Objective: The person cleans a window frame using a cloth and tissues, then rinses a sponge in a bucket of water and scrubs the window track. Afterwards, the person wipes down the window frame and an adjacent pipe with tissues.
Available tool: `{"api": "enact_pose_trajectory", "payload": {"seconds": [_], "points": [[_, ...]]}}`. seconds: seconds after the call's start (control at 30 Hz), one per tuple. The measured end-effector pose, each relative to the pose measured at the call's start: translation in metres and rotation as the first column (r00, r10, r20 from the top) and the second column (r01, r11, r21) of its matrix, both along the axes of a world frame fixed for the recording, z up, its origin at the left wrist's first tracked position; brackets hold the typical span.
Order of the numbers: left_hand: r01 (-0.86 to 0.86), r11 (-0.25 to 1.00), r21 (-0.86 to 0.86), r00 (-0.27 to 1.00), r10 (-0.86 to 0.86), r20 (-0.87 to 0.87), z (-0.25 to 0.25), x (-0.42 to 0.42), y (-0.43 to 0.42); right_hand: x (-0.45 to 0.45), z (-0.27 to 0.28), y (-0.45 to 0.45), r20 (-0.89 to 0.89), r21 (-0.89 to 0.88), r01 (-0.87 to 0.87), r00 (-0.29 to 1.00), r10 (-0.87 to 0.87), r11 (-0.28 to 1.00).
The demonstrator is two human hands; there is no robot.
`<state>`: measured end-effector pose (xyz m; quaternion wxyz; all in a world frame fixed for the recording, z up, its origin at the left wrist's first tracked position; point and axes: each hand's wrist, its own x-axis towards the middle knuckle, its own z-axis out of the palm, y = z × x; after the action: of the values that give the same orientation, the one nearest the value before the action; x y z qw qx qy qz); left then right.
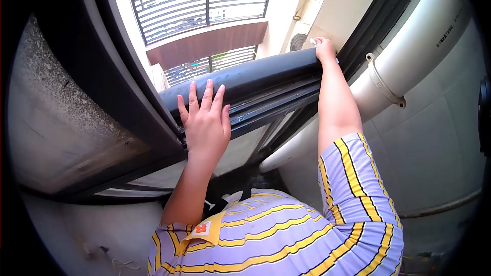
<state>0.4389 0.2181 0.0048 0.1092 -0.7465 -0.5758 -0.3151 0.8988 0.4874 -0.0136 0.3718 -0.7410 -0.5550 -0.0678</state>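
Note:
My left hand [205, 125] lies spread on the dark window frame [255, 74], its fingertips over the sill's rounded top bar. Below the fingers run the frame's sliding tracks [276, 105], with some wet-looking or light specks. At the far right end of the bar, my right hand [326, 50] is closed, arm stretched out. A small white crumpled piece [313, 42], like tissue or cloth, pokes out from its fingers; most of it is hidden by the hand.
A thick white pipe [376, 79] with a clamp runs along the right wall. On the left stands a dark-framed glass pane [76, 107], speckled and dirty. Outside are a slatted railing [179, 0] and a round grey coil-like thing [298, 41] near the right hand.

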Motion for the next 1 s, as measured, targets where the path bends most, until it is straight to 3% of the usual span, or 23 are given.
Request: {"api": "enact_pose_trajectory", "payload": {"seconds": [0.07, 0.13, 0.17, 0.23, 0.27, 0.3, 0.33, 0.4, 0.5, 0.63, 0.73, 0.83, 0.93, 1.0], "points": [[-0.004, 1.0, 0.004, 1.0, 0.004, 0.016, 0.001, -0.001, -0.001, -0.019, 0.011, -0.024, -0.047, -0.015, 0.032, 0.998, -0.033, 0.999], [0.001, 1.0, 0.001, 1.0, -0.001, 0.025, 0.002, -0.003, -0.003, -0.033, 0.008, -0.045, -0.008, 0.097, 0.07, 0.998, -0.07, 0.993], [0.005, 1.0, 0.002, 1.0, -0.005, 0.029, 0.002, -0.003, -0.002, -0.054, 0.021, -0.067, -0.156, 0.057, 0.069, 0.986, -0.059, 0.996], [0.01, 1.0, 0.0, 0.999, -0.01, 0.043, 0.0, -0.004, -0.002, -0.085, 0.027, -0.108, -0.328, 0.234, -0.091, 0.93, 0.167, 0.968], [0.008, 1.0, 0.002, 0.998, -0.008, 0.054, 0.001, -0.003, -0.001, -0.105, 0.033, -0.137, -0.301, 0.272, -0.175, 0.919, 0.257, 0.946], [0.007, 1.0, 0.004, 0.998, -0.007, 0.065, 0.002, -0.003, -0.002, -0.128, 0.036, -0.163, -0.301, 0.315, -0.153, 0.92, 0.251, 0.937], [0.007, 1.0, 0.003, 0.997, -0.008, 0.075, 0.003, -0.003, -0.003, -0.125, 0.015, -0.166, -0.164, 0.384, -0.184, 0.951, 0.263, 0.905], [0.002, 1.0, 0.02, 0.996, -0.004, 0.091, 0.006, -0.003, -0.005, -0.134, 0.004, -0.19, 0.119, 0.281, -0.209, 0.976, 0.182, 0.937], [-0.001, 0.998, 0.056, 0.996, -0.004, 0.085, 0.004, -0.001, -0.005, -0.136, 0.014, -0.211, 0.352, 0.144, -0.095, 0.935, 0.038, 0.985], [-0.008, 0.994, 0.107, 0.996, -0.001, 0.087, 0.003, -0.001, -0.005, -0.136, 0.019, -0.208, 0.224, 0.092, -0.285, 0.939, 0.259, 0.954], [0.039, 0.972, 0.23, 0.992, -0.065, 0.106, -0.001, -0.001, -0.007, -0.158, 0.021, -0.211, 0.195, 0.057, -0.478, 0.867, 0.459, 0.877], [0.219, 0.881, 0.42, 0.95, -0.29, 0.112, -0.016, -0.009, -0.013, -0.211, 0.027, -0.22, 0.119, 0.032, -0.654, 0.753, 0.647, 0.756], [0.385, 0.638, 0.667, 0.851, -0.525, 0.011, -0.036, -0.023, -0.017, -0.262, 0.02, -0.22, 0.124, 0.049, -0.767, 0.64, 0.758, 0.639], [0.376, 0.597, 0.709, 0.85, -0.526, -0.008, -0.043, -0.025, -0.025, -0.292, 0.021, -0.221, 0.139, 0.075, -0.829, 0.56, 0.817, 0.555]]}}
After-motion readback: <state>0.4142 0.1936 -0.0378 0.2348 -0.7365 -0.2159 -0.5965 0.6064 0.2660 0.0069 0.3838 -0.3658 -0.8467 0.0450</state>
